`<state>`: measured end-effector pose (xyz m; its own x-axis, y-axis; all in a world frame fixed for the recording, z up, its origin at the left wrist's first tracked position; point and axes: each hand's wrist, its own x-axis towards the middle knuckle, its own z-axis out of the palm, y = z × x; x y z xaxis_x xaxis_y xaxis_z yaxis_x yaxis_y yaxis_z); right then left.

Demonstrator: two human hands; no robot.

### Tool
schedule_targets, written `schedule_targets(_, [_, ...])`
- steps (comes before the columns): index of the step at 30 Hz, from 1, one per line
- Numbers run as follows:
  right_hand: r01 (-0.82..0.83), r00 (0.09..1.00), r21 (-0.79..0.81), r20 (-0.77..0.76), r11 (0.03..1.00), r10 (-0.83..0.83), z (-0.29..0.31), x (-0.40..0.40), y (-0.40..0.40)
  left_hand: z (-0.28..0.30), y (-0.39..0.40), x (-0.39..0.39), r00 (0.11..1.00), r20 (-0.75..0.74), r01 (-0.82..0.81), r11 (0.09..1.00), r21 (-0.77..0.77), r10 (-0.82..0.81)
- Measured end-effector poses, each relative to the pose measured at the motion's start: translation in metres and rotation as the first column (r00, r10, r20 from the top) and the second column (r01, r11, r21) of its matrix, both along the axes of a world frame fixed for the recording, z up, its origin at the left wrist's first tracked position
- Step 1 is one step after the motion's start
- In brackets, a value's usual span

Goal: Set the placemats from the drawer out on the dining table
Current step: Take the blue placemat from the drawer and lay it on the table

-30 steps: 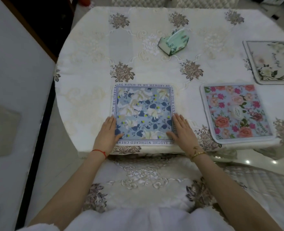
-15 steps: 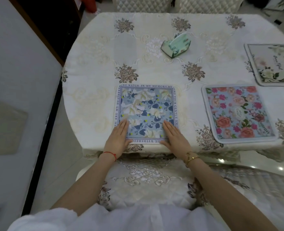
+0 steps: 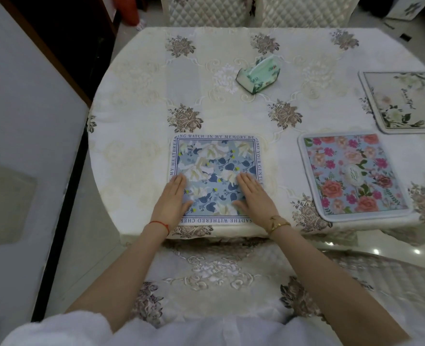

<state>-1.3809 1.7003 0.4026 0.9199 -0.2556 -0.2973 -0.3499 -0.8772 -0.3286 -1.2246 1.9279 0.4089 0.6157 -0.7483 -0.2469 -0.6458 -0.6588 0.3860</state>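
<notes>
Both hands lie flat, palms down and fingers straight, on the blue mat (image 3: 216,171), gripping nothing. On that mat's near left part rests the left hand (image 3: 172,201), a red string at its wrist; on its near right part rests the right hand (image 3: 252,196), a gold bracelet at its wrist. The blue mat sits square to the near edge of the table (image 3: 136,78), its front border almost at that edge, and it carries a blue and cream leaf print inside a band of dark lettering. Right of the blue mat, apart from it, lies the pink mat (image 3: 351,174), printed with roses and edged in grey, also close to the table's near edge. Beyond the pink mat and further right lies the white mat (image 3: 403,101), with pale flowers, partly cut off by the frame. Behind the blue mat, near the middle of the table, stands a green tissue pack (image 3: 259,73), turned at an angle. A cream embroidered cloth with brown flower motifs covers the table. Nearer than the blue mat, below the table's edge, a chair (image 3: 206,278) in a matching cover stands between the forearms.
</notes>
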Motion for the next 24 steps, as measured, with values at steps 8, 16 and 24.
schedule_targets(8, [-0.005, 1.000, -0.036, 0.001, 0.999, 0.005, -0.011, -0.014, -0.014, -0.010, 0.007, 0.006, 1.000, -0.021, -0.001, 1.000, 0.027, 0.001])
schedule_targets(16, [0.108, 0.990, -0.007, 0.096, 0.994, -0.107, -0.003, -0.007, -0.023, -0.009, 0.020, 0.023, 0.997, 0.077, -0.002, 1.000, 0.022, 0.000])
schedule_targets(24, [0.000, 0.996, -0.028, 0.088, 1.000, 0.002, 0.006, 0.110, -0.034, -0.003, -0.062, 0.068, 0.996, 0.065, 0.069, 0.997, -0.022, -0.068])
